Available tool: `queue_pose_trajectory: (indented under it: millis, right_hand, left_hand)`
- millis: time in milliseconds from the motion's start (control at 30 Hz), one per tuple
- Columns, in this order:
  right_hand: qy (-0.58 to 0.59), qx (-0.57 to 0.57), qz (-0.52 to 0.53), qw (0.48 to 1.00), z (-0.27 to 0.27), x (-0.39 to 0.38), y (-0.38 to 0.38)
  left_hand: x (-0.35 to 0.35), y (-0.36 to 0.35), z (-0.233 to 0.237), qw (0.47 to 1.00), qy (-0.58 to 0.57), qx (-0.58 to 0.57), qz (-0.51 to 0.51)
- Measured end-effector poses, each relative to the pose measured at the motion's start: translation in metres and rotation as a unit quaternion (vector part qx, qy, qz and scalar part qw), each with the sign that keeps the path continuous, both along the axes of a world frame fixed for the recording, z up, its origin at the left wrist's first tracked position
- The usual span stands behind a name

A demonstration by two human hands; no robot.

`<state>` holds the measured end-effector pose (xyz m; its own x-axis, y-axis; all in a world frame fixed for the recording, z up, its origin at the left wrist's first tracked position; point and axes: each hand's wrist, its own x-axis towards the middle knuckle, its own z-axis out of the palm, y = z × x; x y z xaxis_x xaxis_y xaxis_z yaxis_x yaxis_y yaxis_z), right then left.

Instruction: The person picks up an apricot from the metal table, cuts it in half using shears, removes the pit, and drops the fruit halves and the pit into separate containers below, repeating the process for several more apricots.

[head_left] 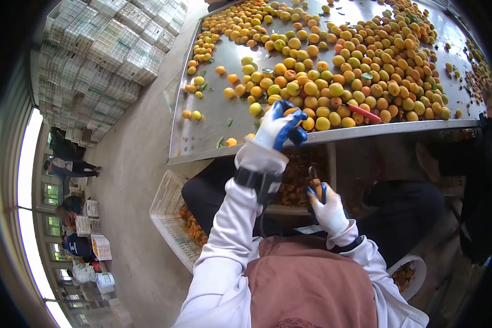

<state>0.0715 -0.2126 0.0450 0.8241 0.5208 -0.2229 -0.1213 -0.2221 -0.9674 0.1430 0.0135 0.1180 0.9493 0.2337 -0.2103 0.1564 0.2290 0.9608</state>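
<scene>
My left hand (281, 127), in a white glove with blue-coated fingers, is over the near rim of the metal table (246, 145). Its fingers are curled, with an orange apricot (290, 111) showing between them. Lower and to the right, my right hand (328, 210), gloved alike, is closed around a small hand tool (315, 185) with a brownish grip and a curved metal end. Yellow and orange apricots (361, 82) are heaped on the table just beyond my left hand. A red-handled object (364, 113) lies among them.
Beneath the table edge stands a crate (332, 164) of apricot pieces. Another white crate (167, 202) is at my left, and a white bucket (419, 276) at my right. Stacked crates (101, 65) rise at far left. Several people (74, 167) are along the left wall.
</scene>
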Motion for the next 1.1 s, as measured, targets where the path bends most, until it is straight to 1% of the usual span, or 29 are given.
queue_pose_trajectory:
  millis: [33, 100, 133, 167, 233, 267, 400, 500, 533, 567, 633, 767, 833, 867, 900, 967, 1033, 1100]
  right_hand:
    - [-0.047, 0.042, -0.023, 0.998, 0.002, -0.001, 0.000]
    - [-0.073, 0.041, -0.016, 0.996, 0.002, -0.001, -0.001]
    - [-0.105, 0.047, -0.017, 0.993, 0.001, -0.002, 0.000]
    - [-0.101, 0.046, -0.009, 0.994, 0.004, -0.004, 0.002]
    - [-0.094, 0.029, 0.039, 0.994, 0.016, -0.005, 0.003]
    - [-0.090, 0.027, 0.050, 0.994, 0.021, -0.006, 0.005]
    - [-0.112, 0.020, 0.078, 0.990, 0.013, -0.007, 0.009]
    - [-0.087, -0.014, 0.090, 0.992, 0.012, -0.007, 0.010]
    - [-0.091, -0.018, 0.090, 0.992, 0.012, -0.007, 0.010]
    - [-0.095, -0.022, 0.091, 0.991, 0.012, -0.007, 0.010]
    - [-0.086, -0.033, 0.096, 0.991, 0.013, -0.007, 0.010]
    - [-0.087, -0.040, 0.114, 0.989, 0.013, -0.010, 0.012]
    - [-0.102, -0.038, 0.122, 0.987, 0.012, -0.016, 0.012]
    - [-0.116, -0.037, 0.129, 0.984, 0.011, -0.018, 0.013]
    - [-0.116, -0.037, 0.129, 0.984, 0.009, -0.019, 0.013]
    - [-0.124, -0.041, 0.152, 0.980, 0.004, -0.023, 0.014]
    - [-0.140, -0.034, 0.152, 0.978, -0.001, -0.025, 0.014]
    - [-0.156, -0.050, 0.173, 0.971, 0.000, -0.026, 0.014]
  left_hand:
    - [-0.021, -0.008, 0.008, 0.996, -0.036, -0.079, 0.028]
    - [-0.053, -0.007, -0.008, 0.989, -0.069, -0.125, 0.043]
    - [-0.065, -0.007, -0.018, 0.986, -0.078, -0.141, 0.050]
    - [-0.076, -0.009, -0.028, 0.986, -0.069, -0.136, 0.061]
    - [-0.096, -0.019, -0.033, 0.977, -0.055, -0.185, 0.086]
    - [-0.107, -0.019, -0.038, 0.972, -0.045, -0.222, 0.059]
    - [-0.130, -0.027, -0.039, 0.959, -0.050, -0.277, 0.047]
    - [-0.144, -0.022, -0.043, 0.955, -0.059, -0.288, 0.040]
    - [-0.149, -0.022, -0.044, 0.969, -0.058, -0.237, 0.038]
    - [-0.152, -0.022, -0.044, 0.969, -0.059, -0.238, 0.040]
    - [-0.158, -0.022, -0.041, 0.967, -0.019, -0.242, 0.072]
    - [-0.165, -0.013, -0.064, 0.963, -0.043, -0.256, 0.074]
    - [-0.163, -0.014, -0.066, 0.933, 0.022, -0.337, 0.125]
    - [-0.160, -0.020, -0.069, 0.931, 0.037, -0.323, 0.164]
    - [-0.159, -0.021, -0.075, 0.931, 0.037, -0.323, 0.164]
    - [-0.161, -0.022, -0.091, 0.945, 0.020, -0.263, 0.195]
    - [-0.159, -0.027, -0.086, 0.946, 0.022, -0.255, 0.201]
    - [-0.158, -0.031, -0.079, 0.934, 0.083, -0.255, 0.238]
